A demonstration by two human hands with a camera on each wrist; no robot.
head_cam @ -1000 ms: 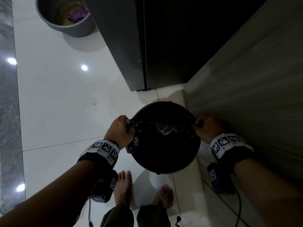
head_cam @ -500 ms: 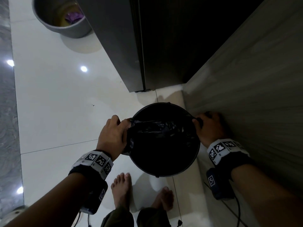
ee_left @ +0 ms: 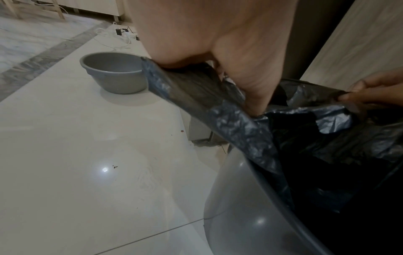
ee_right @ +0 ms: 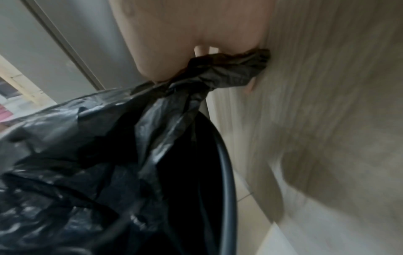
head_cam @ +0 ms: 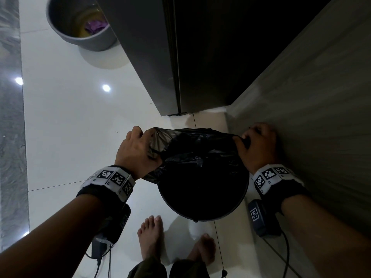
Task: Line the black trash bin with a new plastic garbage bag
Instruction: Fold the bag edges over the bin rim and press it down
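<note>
The round black trash bin (head_cam: 202, 214) stands on the floor by my bare feet; its grey outer wall (ee_left: 246, 215) fills the left wrist view. A black plastic garbage bag (head_cam: 196, 151) hangs in its mouth, crumpled inside and stretched across the far side. My left hand (head_cam: 138, 149) grips the bag's left edge (ee_left: 196, 89) above the rim. On the right, my right hand (head_cam: 255, 145) pinches the bag's bunched edge (ee_right: 229, 70) close to the wood panel. The bin's rim (ee_right: 226, 172) shows bare below that hand.
A wood-grain panel (head_cam: 311, 117) rises directly right of the bin, almost touching my right hand. A dark grey appliance (head_cam: 160, 57) stands behind the bin. A grey basin (head_cam: 80, 27) with scraps sits on the white tiled floor (head_cam: 70, 137) at the far left.
Both hands have lifted and pulled the bag's mouth wider apart and toward the far rim; the bag's far edge now stretches taut between them. The view has tilted slightly.
</note>
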